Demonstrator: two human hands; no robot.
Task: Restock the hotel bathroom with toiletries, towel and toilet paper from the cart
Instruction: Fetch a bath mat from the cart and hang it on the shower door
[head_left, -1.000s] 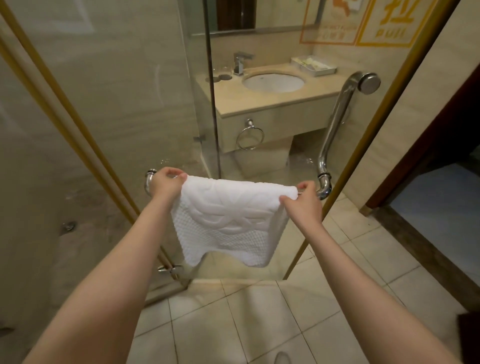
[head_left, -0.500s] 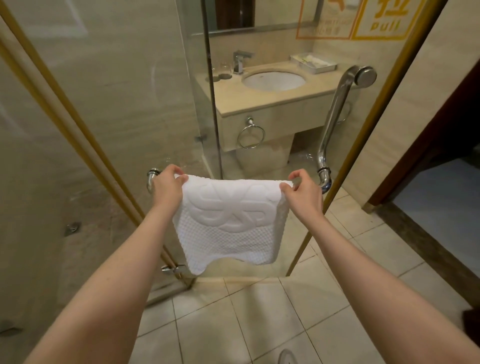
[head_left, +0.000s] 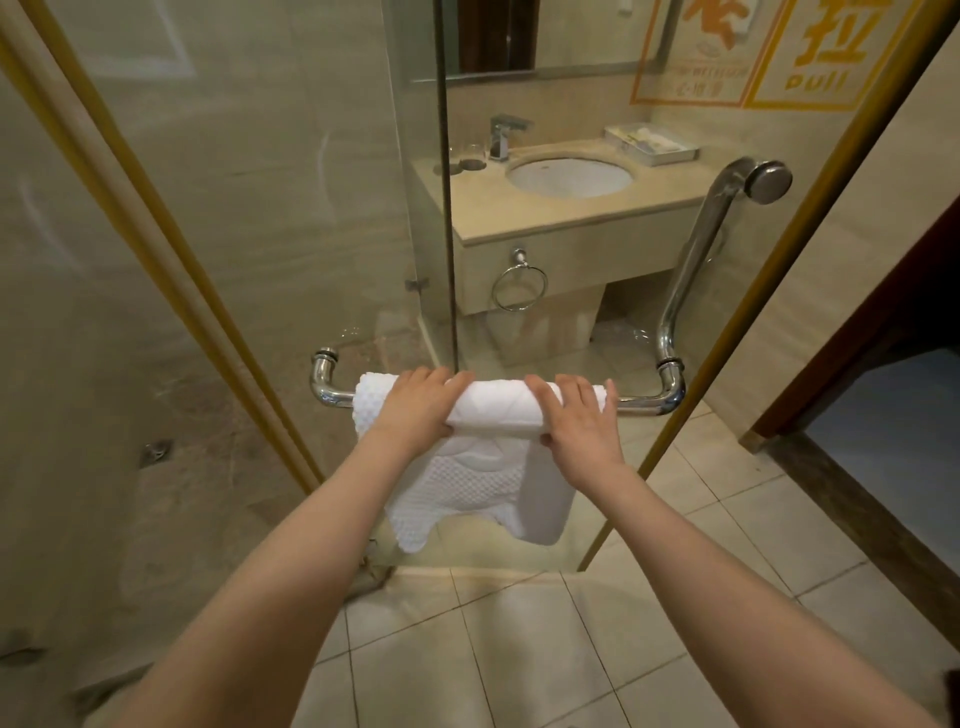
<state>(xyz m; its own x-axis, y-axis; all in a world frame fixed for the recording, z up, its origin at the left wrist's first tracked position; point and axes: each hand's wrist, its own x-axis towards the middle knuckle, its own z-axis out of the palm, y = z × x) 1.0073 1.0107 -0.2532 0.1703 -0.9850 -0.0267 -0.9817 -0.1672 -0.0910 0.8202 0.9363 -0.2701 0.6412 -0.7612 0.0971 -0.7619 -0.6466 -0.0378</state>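
A white embossed towel (head_left: 467, 483) hangs folded over the chrome horizontal bar (head_left: 330, 389) on the glass shower door. My left hand (head_left: 415, 410) lies over the towel's left part on top of the bar, fingers across it and thumb tucked under the fold. My right hand (head_left: 579, 421) holds the right part the same way. The towel's lower edge hangs uneven below my wrists. Neither the cart nor any toilet paper shows in this view.
Through the glass stand a beige vanity with a white sink (head_left: 569, 176), a faucet (head_left: 504, 135), two glasses (head_left: 471, 156) and a tray of toiletries (head_left: 649, 143). An empty towel ring (head_left: 519, 286) hangs below. A tall chrome door handle (head_left: 696, 260) rises at right. Tiled floor lies underfoot.
My hands left the towel's outer corners and came inward onto the top of the bar. The towel is now draped over the bar, and its right side hangs doubled.
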